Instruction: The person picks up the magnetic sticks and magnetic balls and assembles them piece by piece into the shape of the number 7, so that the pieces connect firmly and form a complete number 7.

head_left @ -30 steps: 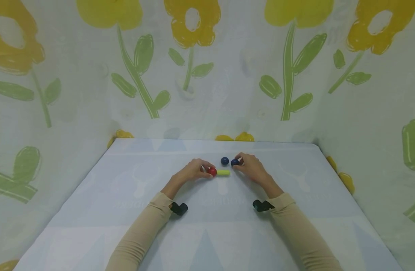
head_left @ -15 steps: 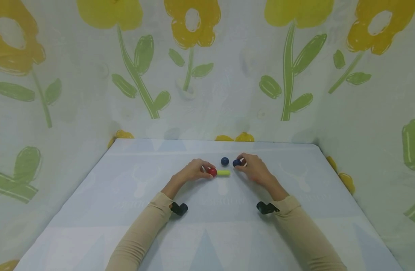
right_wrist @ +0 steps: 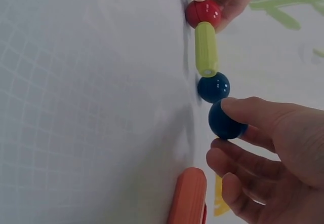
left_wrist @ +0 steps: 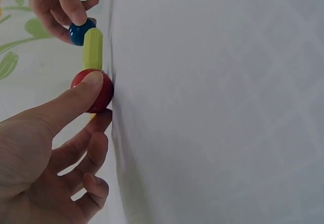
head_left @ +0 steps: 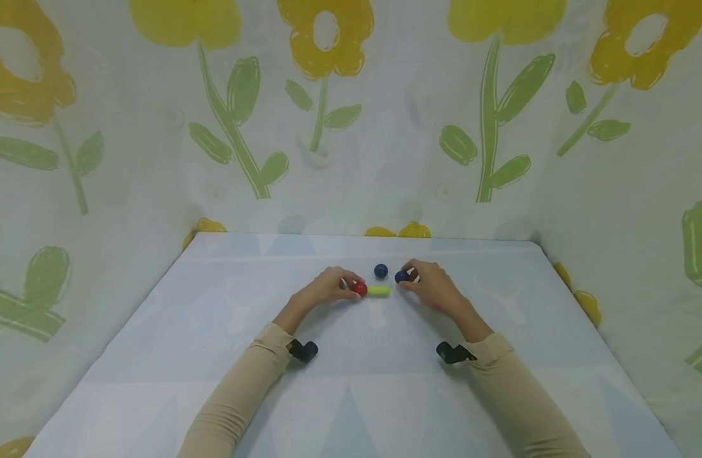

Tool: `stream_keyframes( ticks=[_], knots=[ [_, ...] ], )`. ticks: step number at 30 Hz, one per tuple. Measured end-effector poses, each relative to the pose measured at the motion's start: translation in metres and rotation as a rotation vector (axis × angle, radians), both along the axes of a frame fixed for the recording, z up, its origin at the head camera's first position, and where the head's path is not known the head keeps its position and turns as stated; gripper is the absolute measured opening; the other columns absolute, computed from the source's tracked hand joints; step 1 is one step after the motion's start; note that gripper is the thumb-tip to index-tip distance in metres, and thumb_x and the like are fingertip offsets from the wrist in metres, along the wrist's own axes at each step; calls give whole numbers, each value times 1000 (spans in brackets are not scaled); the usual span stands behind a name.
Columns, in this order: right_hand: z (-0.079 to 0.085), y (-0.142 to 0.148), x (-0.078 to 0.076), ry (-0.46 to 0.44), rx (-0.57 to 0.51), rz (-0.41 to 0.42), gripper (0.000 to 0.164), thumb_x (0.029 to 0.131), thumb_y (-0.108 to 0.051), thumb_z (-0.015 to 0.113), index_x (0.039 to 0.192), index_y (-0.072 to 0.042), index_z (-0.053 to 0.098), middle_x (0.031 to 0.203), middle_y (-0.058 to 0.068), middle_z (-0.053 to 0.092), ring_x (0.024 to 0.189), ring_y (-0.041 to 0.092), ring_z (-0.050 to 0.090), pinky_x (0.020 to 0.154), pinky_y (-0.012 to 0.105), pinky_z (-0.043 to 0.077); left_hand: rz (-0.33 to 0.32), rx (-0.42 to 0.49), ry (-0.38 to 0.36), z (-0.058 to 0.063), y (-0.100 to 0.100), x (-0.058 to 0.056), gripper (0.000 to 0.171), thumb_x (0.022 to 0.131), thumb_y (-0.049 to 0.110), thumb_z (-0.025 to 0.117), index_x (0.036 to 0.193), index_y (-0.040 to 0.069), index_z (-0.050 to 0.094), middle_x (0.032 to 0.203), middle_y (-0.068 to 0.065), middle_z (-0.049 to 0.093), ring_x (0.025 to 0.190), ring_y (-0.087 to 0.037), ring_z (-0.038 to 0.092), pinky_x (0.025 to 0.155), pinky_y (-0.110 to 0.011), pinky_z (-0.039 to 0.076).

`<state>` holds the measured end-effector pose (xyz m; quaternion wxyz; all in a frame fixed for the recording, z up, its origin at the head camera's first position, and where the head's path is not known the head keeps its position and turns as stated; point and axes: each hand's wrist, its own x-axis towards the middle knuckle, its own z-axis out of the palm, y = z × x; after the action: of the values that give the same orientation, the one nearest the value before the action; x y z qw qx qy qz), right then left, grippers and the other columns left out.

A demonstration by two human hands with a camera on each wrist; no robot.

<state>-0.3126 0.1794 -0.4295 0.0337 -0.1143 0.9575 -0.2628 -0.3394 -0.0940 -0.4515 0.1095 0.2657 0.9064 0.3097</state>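
My left hand (head_left: 329, 286) pinches a red ball (head_left: 359, 289) between thumb and fingers. A yellow-green ribbed rod (right_wrist: 206, 49) extends from that ball toward the right, its near end bare in the right wrist view. My right hand (head_left: 435, 285) pinches a dark blue ball (right_wrist: 224, 121) by thumb and fingertips, apart from the rod's end. A second dark blue ball (head_left: 381, 271) sits on the table just behind the rod, held by neither hand. In the left wrist view, a blue ball (left_wrist: 78, 33) shows at my right hand's fingertips.
An orange rod (right_wrist: 188, 196) lies near my right hand, with a bit of red beside it; the head view does not show it. The white table (head_left: 351, 407) has a patterned cover. Flower-printed cloth walls (head_left: 385, 165) stand behind it and at both sides.
My right hand has shifted slightly to the right with its blue ball, widening the gap to the rod. The left hand, red ball and rod stay in place.
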Motion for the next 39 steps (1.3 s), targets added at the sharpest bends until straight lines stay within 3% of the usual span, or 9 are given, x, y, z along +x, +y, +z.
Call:
stream_keyframes(
  ticks=[9,39],
  knots=[
    [0,-3,4,1,26,25,39,89,-30,72,122,-11,63,107,10,71,85,19,62,65,27,48,1,-7,-3,0,1,0,39,86,22,76,124,17,69,104,-3,71,84,-14,59,65,-22,48],
    [-8,-6,10,1,67,31,37,88,-27,74,120,-10,65,105,9,72,86,18,61,72,32,51,-2,13,-6,0,1,0,38,85,21,77,122,18,70,102,-2,71,82,-14,56,63,-22,46]
  ],
)
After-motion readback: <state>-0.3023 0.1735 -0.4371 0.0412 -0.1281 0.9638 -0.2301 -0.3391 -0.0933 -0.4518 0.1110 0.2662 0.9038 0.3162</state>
